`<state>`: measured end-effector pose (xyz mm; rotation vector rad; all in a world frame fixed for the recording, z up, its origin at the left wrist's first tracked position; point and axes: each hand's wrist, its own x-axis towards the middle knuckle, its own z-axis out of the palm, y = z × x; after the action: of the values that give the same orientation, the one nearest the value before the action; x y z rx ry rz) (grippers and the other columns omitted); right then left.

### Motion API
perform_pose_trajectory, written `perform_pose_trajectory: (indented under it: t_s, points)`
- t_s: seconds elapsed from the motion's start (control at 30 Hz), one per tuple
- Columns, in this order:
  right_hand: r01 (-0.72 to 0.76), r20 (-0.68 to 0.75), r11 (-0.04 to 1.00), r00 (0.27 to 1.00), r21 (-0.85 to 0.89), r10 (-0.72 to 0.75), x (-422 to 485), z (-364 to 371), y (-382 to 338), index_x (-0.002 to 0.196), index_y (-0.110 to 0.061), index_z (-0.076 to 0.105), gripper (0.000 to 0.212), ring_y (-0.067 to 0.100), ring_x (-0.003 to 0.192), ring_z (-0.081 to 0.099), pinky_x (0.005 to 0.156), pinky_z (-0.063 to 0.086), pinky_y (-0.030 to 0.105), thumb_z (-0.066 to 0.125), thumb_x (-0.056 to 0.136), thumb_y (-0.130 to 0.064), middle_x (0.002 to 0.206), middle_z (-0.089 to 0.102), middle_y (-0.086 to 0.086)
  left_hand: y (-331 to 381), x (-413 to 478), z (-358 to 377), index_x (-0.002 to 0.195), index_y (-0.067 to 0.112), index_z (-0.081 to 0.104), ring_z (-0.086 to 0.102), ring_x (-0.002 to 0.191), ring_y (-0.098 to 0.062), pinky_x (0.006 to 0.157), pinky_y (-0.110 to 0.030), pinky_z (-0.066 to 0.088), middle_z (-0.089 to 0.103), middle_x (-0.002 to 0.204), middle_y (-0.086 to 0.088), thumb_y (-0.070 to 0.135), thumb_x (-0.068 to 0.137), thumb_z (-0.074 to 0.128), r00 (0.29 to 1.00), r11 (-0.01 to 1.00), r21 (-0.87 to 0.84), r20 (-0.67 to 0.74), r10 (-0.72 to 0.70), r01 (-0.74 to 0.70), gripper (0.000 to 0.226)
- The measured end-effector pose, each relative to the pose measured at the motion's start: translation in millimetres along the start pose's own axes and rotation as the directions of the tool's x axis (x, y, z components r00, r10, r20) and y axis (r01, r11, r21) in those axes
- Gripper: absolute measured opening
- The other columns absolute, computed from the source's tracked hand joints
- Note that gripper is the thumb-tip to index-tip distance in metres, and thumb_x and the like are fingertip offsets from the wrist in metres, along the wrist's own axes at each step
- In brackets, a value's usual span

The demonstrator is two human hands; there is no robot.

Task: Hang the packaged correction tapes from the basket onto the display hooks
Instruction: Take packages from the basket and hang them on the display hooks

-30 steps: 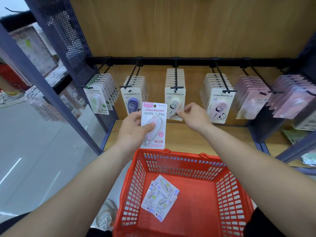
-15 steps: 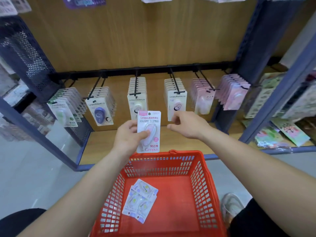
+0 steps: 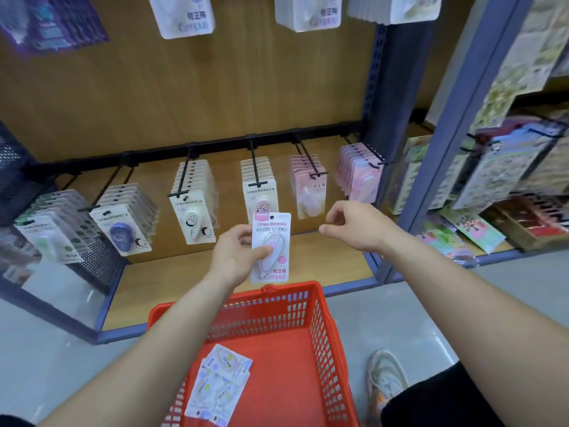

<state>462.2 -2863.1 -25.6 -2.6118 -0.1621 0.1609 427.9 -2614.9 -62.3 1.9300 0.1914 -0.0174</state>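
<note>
Pink correction tape pack [image 3: 271,246] gripped upright by left hand [image 3: 235,257] above red basket [image 3: 320,306], right hand [image 3: 354,226] held curled beyond basket's far rim, spare packs [image 3: 220,383] laid inside basket

The basket [image 3: 277,306] is smooth red plastic, the back panel [image 3: 246,87] matt wood, the pack [image 3: 272,229] glossy plastic.
</note>
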Motion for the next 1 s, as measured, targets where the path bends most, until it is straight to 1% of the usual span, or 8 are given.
perform_pose_trajectory:
  t_s: [0.13,0.3,0.4,0.5,0.6,0.8,0.9,1.0]
  points:
    - [-0.020,-0.026,0.999,0.999,0.037,0.021,-2.9,-10.2,19.2,0.101,-0.029,0.064,0.026,0.013,0.094,0.064,0.089,0.056,0.044,0.068,0.090,-0.052,0.096,0.065,-0.013,16.5,14.5,29.8,0.103,0.020,0.071,0.074,0.095,-0.020,0.090,-0.043,0.059,0.078,0.098,-0.001,0.009,0.079,0.086,1.000,1.000,-0.003,0.028,0.003,-0.003,0.030]
    - [0.000,-0.047,0.989,0.999,0.148,0.007,-18.8,-16.3,14.0,0.101,-0.028,0.064,0.021,0.009,0.091,0.063,0.086,0.057,0.040,0.069,0.091,-0.046,0.095,0.065,-0.016,43.2,11.5,41.6,0.112,0.019,0.069,0.075,0.095,-0.019,0.089,-0.046,0.060,0.078,0.098,0.000,0.016,0.080,0.086,0.996,0.999,-0.003,0.074,0.041,-0.041,0.036]
    - [0.052,-0.070,0.944,0.997,0.324,-0.031,-27.5,-24.0,-6.0,0.103,-0.030,0.062,0.017,0.005,0.088,0.067,0.078,0.057,0.032,0.070,0.092,-0.041,0.095,0.069,-0.012,64.6,1.8,34.0,0.113,0.020,0.069,0.077,0.091,-0.019,0.088,-0.051,0.060,0.080,0.094,0.001,0.015,0.082,0.085,0.993,0.996,-0.057,0.089,0.076,-0.071,0.035]
    - [0.111,-0.102,0.831,0.993,0.545,-0.066,-35.8,-38.9,-36.7,0.112,-0.028,0.058,0.024,0.008,0.087,0.073,0.076,0.059,0.035,0.072,0.093,-0.031,0.096,0.074,-0.005,93.5,-11.0,14.6,0.113,0.017,0.068,0.078,0.087,-0.017,0.086,-0.048,0.062,0.080,0.092,0.002,0.013,0.084,0.083,0.989,0.984,-0.126,0.054,0.134,-0.127,0.032]
    - [0.188,-0.147,0.741,0.982,0.645,-0.121,-41.6,-56.7,-69.3,0.118,-0.020,0.058,0.033,0.018,0.093,0.074,0.077,0.059,0.031,0.076,0.091,-0.023,0.102,0.076,-0.004,123.3,-23.7,-8.8,0.113,0.016,0.069,0.077,0.086,-0.013,0.084,-0.041,0.062,0.080,0.091,0.003,0.013,0.086,0.081,0.977,0.969,-0.145,0.039,0.210,-0.202,0.030]
    - [0.329,-0.265,0.676,0.943,0.660,-0.200,-47.7,-89.2,-128.4,0.118,-0.017,0.063,0.030,0.009,0.091,0.075,0.068,0.059,0.024,0.076,0.091,-0.014,0.104,0.078,-0.003,163.6,-43.4,-60.5,0.104,0.024,0.071,0.077,0.086,-0.015,0.087,-0.047,0.061,0.080,0.088,0.004,0.021,0.089,0.079,0.944,0.937,-0.109,-0.047,0.328,-0.331,0.017]
    - [0.377,-0.298,0.657,0.925,0.653,-0.234,-49.1,-94.9,-154.2,0.118,-0.020,0.063,0.029,0.007,0.086,0.075,0.065,0.055,0.020,0.074,0.092,-0.014,0.101,0.079,-0.003,174.4,-49.1,-86.1,0.103,0.027,0.070,0.074,0.085,-0.011,0.080,-0.035,0.058,0.078,0.082,0.007,0.031,0.087,0.080,0.910,0.916,0.012,-0.103,0.401,-0.402,0.019]
    - [0.413,-0.324,0.656,0.910,0.632,-0.261,-48.1,-96.2,-178.5,0.118,-0.024,0.063,0.030,0.008,0.087,0.075,0.071,0.060,0.028,0.075,0.092,-0.016,0.101,0.079,-0.005,179.3,-54.5,-111.6,0.112,0.030,0.065,0.070,0.085,-0.001,0.072,-0.021,0.046,0.077,0.083,0.012,0.036,0.085,0.081,0.888,0.897,0.099,-0.134,0.441,-0.431,0.032]
